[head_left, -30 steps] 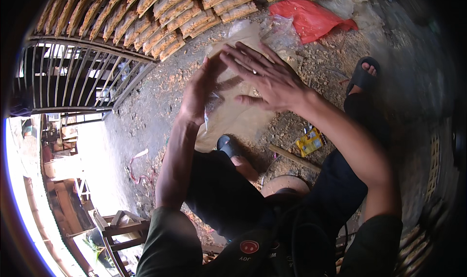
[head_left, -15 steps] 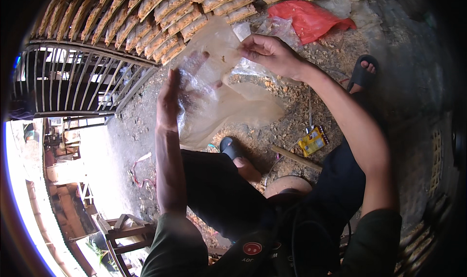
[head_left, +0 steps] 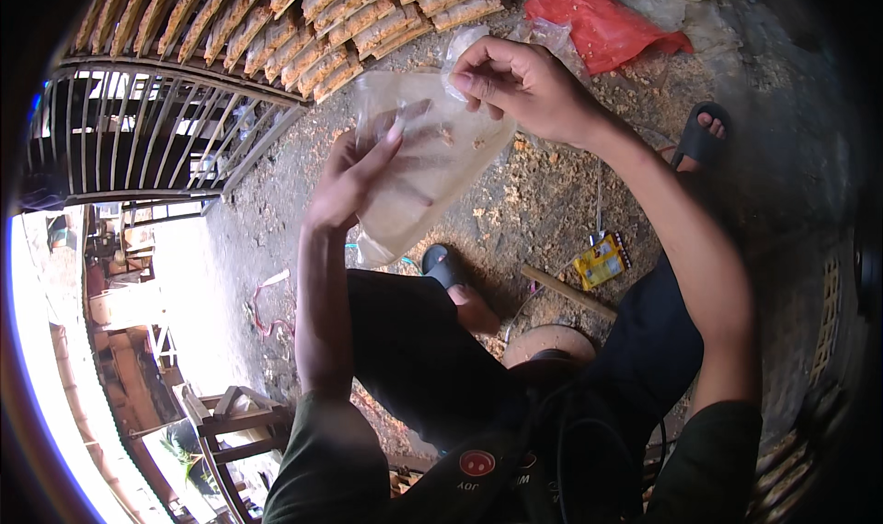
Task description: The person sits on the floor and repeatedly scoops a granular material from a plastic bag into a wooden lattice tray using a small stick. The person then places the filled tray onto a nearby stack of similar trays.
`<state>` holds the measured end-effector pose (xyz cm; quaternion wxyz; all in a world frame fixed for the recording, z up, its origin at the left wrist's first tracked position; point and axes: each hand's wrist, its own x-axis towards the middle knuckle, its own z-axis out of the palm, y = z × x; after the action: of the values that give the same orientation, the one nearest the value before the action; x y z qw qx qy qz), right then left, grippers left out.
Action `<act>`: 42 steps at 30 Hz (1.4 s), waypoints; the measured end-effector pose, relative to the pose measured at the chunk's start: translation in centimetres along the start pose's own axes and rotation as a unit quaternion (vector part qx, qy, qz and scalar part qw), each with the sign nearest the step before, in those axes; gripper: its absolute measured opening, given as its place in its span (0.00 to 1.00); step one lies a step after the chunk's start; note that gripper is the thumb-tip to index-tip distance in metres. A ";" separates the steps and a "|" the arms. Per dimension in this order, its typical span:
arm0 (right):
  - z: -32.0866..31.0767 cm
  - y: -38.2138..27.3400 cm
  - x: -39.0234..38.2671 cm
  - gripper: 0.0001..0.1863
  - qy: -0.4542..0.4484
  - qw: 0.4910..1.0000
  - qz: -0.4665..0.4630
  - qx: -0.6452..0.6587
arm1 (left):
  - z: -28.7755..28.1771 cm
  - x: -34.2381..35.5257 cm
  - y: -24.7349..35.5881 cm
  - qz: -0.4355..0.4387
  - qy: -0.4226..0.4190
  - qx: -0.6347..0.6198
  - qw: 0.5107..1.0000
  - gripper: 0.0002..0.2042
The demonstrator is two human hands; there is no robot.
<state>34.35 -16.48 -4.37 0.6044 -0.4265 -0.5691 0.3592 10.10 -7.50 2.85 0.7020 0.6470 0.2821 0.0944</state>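
Observation:
A clear, slightly dirty plastic bag (head_left: 395,225) hangs spread out in front of me between my two hands, with small brown crumbs stuck on it. My left hand (head_left: 342,185) grips its left side. The thumb lies on the near face, and the fingers show through the film behind it. At the upper right edge, my right hand (head_left: 526,84) pinches the plastic between thumb and fingertips, the other fingers curled.
Long rows of crumb-filled wrapped pieces (head_left: 368,18) are stacked at the far left, above a slatted wooden rack (head_left: 138,138). A red plastic bag (head_left: 607,32) lies on the crumb-strewn floor. Nearer are a yellow packet (head_left: 600,262), a stick (head_left: 566,291) and a wooden stool (head_left: 235,427).
My left hand has turned, its thumb now across the plastic's near face. The film has gone from loosely draped to a flatter, narrower sheet. My right hand has shifted slightly up and right.

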 end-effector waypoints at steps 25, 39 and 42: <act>2.1 3.4 -2.1 0.50 0.025 0.952 0.138 -0.274 | -0.4 1.4 -0.3 0.057 -0.042 -0.116 0.991 0.34; 2.0 0.9 -1.6 0.30 -0.272 0.958 0.086 -0.034 | -5.8 -9.1 -1.1 0.024 0.068 0.022 0.997 0.34; 1.6 1.5 -1.9 0.31 -0.221 0.965 0.096 -0.105 | -5.5 -10.0 -1.2 0.030 0.086 0.003 0.996 0.36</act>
<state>32.62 -17.46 -6.48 0.3784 -0.4504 -0.6793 0.4387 -1.22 -7.96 4.45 0.6704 0.6465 0.3223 0.1695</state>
